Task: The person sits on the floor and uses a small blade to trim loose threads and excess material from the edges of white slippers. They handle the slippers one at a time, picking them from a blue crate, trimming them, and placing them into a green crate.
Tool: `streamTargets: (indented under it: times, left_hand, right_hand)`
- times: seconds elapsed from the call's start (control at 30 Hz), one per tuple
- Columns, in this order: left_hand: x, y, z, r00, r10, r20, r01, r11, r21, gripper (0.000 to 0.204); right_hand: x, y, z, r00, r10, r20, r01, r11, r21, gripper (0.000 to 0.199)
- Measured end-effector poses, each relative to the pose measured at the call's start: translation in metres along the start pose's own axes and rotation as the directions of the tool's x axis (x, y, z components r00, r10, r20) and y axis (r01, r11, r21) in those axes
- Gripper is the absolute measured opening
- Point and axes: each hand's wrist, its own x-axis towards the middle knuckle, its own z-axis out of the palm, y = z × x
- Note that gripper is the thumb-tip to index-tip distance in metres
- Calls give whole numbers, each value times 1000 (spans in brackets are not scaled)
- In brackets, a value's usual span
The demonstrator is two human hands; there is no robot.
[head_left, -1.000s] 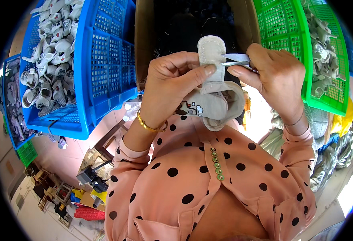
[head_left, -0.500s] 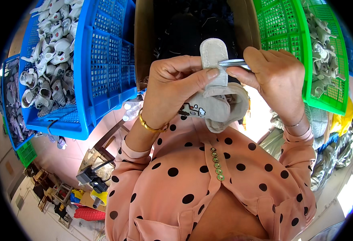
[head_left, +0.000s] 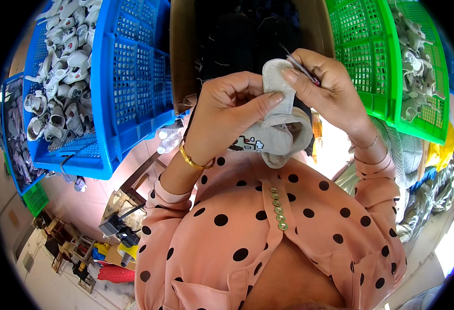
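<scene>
While pinched at its sole, small grey shoe (head_left: 281,129) — left hand (head_left: 227,113) clamped, right hand (head_left: 330,93) closed on scissors (head_left: 302,70).

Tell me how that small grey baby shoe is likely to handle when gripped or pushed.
The grey baby shoe probably flexes easily: its upper sags and folds under the left hand. It seems light, since fingertips alone support it. Its fabric-like surface looks unlikely to slip, and the right hand pinches the sole end without visible strain.
</scene>
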Motion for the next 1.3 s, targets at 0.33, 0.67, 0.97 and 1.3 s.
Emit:
streamTargets:
  times: [0.33, 0.67, 0.97, 1.3]
  left_hand:
    - [2, -9, -10, 981, 149, -127, -145, 989, 39, 24]
    - [-4, -20, 1, 977, 186, -104, -162, 965, 207, 16]
    - [-7, -8, -1, 988, 124, -87, -108, 980, 167, 24]
    - [-7, -7, -5, 998, 62, -14, -60, 988, 141, 24]
  right_hand:
    - [-16, 4, 14, 978, 207, -21, -191, 933, 305, 24]
    - [-10, 7, 9, 987, 44, -154, -43, 999, 9, 27]
    - [-8, -19, -18, 923, -364, 125, 255, 335, -907, 41]
    - [-6, -25, -27, 948, -213, 235, 298, 343, -891, 44]
